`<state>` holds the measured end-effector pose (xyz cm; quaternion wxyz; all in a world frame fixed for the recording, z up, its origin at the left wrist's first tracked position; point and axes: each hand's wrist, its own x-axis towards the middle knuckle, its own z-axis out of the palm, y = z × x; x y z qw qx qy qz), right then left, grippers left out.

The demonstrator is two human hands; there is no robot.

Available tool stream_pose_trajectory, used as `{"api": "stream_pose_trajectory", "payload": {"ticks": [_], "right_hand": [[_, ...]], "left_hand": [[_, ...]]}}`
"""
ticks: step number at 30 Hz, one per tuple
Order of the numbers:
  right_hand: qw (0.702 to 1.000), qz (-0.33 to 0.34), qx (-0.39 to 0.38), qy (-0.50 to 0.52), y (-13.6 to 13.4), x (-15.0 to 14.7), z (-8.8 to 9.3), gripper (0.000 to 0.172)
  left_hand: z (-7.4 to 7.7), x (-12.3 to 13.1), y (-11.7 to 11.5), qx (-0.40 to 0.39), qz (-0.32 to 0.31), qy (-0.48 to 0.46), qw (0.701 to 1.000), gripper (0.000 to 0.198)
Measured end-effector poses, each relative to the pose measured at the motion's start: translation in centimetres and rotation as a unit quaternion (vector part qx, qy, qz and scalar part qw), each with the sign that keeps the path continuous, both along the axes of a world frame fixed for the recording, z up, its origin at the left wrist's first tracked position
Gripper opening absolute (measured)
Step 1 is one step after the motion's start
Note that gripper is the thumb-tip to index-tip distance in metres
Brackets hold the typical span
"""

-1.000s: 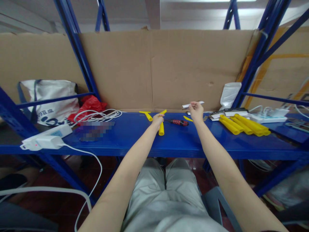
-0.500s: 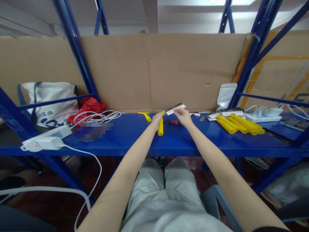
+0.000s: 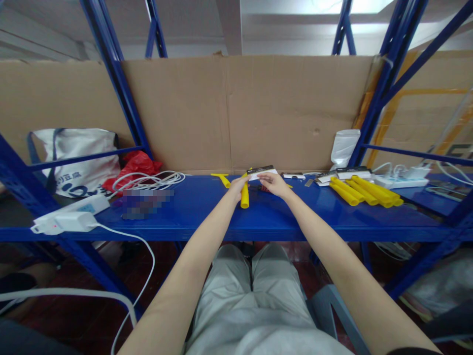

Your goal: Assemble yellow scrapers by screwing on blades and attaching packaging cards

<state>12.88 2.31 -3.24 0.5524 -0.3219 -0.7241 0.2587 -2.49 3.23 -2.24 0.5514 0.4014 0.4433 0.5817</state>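
Two bare hands nearly meet: the left hand [image 3: 238, 188] closes around a yellow tool [image 3: 244, 198], handle toward the body; the right hand [image 3: 274, 183] pinches a black-and-white strip [image 3: 263, 171] by that tool's head, contact unclear. Under the right fingers lies a partly hidden red-and-black screwdriver [image 3: 263, 189]. Left of the grip rests a T-shaped yellow piece [image 3: 223, 181]; well right, yellow tubes [image 3: 373, 191]; behind, a cardboard panel [image 3: 229, 113] blocks the far side.

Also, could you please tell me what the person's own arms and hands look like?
The left hand and right hand wear no gloves, and the forearms are uncovered. A dark edge, perhaps a sleeve, crosses the right arm at the picture's bottom. No watch shows.
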Motion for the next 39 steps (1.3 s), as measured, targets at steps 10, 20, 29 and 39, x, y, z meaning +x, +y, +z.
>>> {"api": "stream_pose_trajectory", "payload": {"ticks": [10, 20, 29, 39], "right_hand": [[0.999, -0.034, 0.019, -0.024, 0.0, 0.0, 0.0, 0.015], [0.929, -0.356, 0.055, -0.085, -0.3, 2.1, 0.9, 0.020], [0.944, -0.323, -0.005, -0.070, 0.5, 2.4, 0.5, 0.017], [0.958, -0.275, 0.076, -0.014, 0.3, 2.1, 0.7, 0.012]], "left_hand": [[0.4, -0.1, -0.3, -0.004, -0.001, -0.009, 1.000, 0.013], [0.5, 0.2, -0.4, -0.007, 0.008, -0.031, 0.999, 0.013], [0.7, -0.2, -0.5, -0.016, 0.007, -0.030, 0.999, 0.015], [0.4, -0.3, -0.1, -0.032, 0.036, -0.023, 0.999, 0.018]]}}
